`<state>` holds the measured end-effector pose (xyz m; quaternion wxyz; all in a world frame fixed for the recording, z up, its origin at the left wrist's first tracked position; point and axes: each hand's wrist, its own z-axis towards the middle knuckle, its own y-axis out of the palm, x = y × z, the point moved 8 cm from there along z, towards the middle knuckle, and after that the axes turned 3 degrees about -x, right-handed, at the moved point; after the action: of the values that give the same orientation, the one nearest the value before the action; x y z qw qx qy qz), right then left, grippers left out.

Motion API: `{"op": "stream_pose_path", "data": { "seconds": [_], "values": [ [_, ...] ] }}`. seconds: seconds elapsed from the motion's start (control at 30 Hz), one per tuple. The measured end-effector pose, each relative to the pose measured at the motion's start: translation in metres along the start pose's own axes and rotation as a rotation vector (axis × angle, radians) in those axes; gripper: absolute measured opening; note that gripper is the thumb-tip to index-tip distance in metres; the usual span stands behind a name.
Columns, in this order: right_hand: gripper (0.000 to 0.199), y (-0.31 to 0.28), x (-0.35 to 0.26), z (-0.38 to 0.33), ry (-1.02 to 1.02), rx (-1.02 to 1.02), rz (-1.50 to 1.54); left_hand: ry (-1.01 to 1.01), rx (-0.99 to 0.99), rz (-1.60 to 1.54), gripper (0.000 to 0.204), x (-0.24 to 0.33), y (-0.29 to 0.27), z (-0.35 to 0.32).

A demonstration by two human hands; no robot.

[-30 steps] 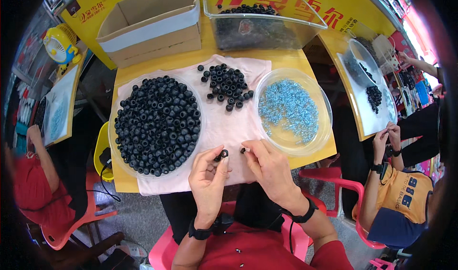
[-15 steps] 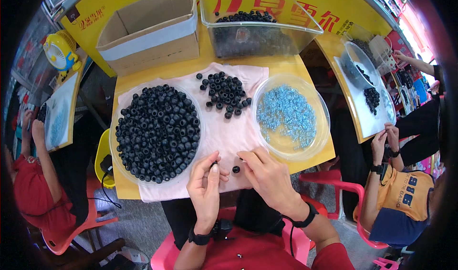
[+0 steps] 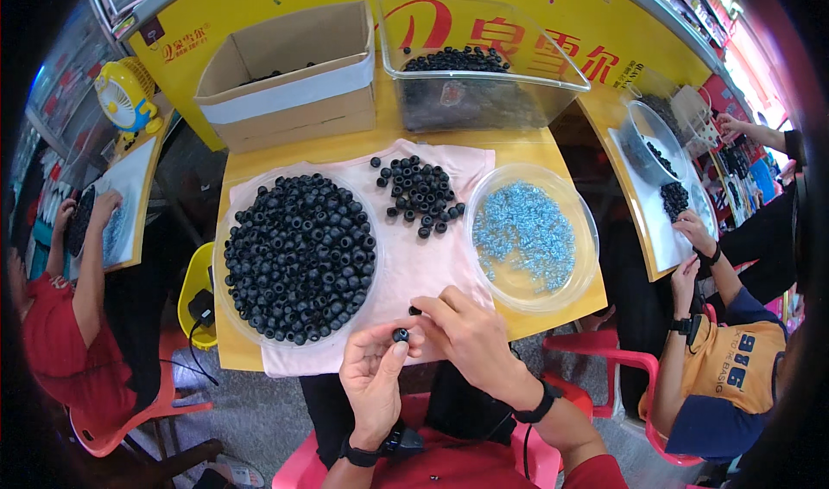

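Between the thumb and fingers of my left hand (image 3: 373,375) is a round black bead (image 3: 401,335), its hole partly showing. My right hand (image 3: 473,340) is just to the right, its fingers bent over a second black bead (image 3: 414,310) at the fingertips. Both hands are over the front edge of a pink cloth (image 3: 436,269). On its left, a round clear tray (image 3: 219,295) is heaped with black beads. A loose pile of black beads (image 3: 420,187) lies behind my hands. To the right, a round clear tray (image 3: 580,297) contains small light-blue pieces (image 3: 525,230).
Behind the cloth stand a cardboard box (image 3: 294,117) and a clear plastic bin (image 3: 484,109) with black beads. A yellow basket (image 3: 197,282) is beside the table's left side. Co-workers sit at side tables left and right. A yellow fan (image 3: 125,96) stands at the left.
My left hand has turned so its bead shows more fully. My right hand has moved closer to the left hand. The whole view has shifted slightly, showing more of the table's back.
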<state>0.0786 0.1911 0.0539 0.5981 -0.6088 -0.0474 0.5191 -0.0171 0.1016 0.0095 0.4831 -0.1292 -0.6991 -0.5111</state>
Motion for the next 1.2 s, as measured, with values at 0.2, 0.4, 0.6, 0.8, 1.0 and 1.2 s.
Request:
{"op": "stream_pose_path", "data": {
  "seconds": [0.2, 0.4, 0.6, 0.8, 1.0, 1.2],
  "values": [
    [0.025, -0.007, 0.006, -0.001, 0.062, -0.018, -0.096, -0.079, 0.002, -0.21, 0.022, 0.003, -0.011, -0.013],
    [0.025, -0.02, 0.021, -0.03, 0.126, 0.014, -0.106, -0.034, 0.05, -0.193, 0.021, 0.012, -0.025, -0.019],
    [0.018, -0.014, 0.015, -0.018, 0.03, 0.067, -0.119, -0.11, 0.021, -0.325, 0.023, 0.011, -0.015, -0.023],
    [0.016, -0.013, 0.016, -0.011, 0.02, 0.104, -0.095, -0.147, -0.014, -0.337, 0.021, 0.013, -0.005, -0.03],
    [0.011, -0.008, 0.018, -0.006, 0.014, 0.135, -0.158, -0.235, -0.064, -0.489, 0.021, 0.006, -0.005, -0.036],
    [0.011, -0.033, -0.017, -0.021, 0.224, -0.094, 0.473, -0.297, -0.069, -0.586, 0.018, -0.002, -0.006, -0.035]
  ]
}}
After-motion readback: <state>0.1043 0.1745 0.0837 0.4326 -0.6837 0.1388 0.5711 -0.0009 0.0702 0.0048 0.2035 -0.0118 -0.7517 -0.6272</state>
